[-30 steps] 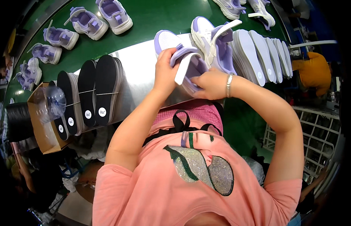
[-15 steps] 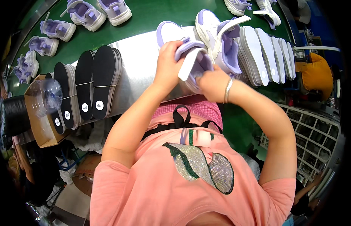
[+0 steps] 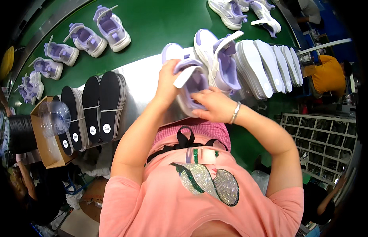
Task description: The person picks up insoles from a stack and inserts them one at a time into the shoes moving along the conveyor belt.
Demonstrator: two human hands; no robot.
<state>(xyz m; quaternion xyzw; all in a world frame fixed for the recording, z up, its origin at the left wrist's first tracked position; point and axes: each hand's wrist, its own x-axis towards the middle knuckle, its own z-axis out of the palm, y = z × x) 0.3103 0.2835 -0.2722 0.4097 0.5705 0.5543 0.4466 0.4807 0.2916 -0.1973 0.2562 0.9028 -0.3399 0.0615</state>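
Note:
A white and lavender sneaker (image 3: 185, 94) is between my hands at the near edge of the metal plate, its toe pointing away and its strap flipped open to the left. My left hand (image 3: 167, 82) grips it along the left side by the tongue. At the heel, my right hand (image 3: 216, 103) has its fingers inside the shoe opening and its thumb low on the outside. The fingertips are partly hidden in the shoe. A matching sneaker (image 3: 226, 70), strap up, lies just right of the held one.
Stacked white insoles (image 3: 251, 69) lie at right, banded black insoles (image 3: 111, 104) at left beside a cardboard box (image 3: 47, 146) with a clear plastic bottle. More sneakers (image 3: 113, 31) line the green table (image 3: 164, 19). A white wire rack (image 3: 318, 142) stands at right; other people are nearby.
My right hand has turned and shifted at the heel, its fingers now spread more into the opening. The view has shifted, and the sneakers on the green surface have moved along it.

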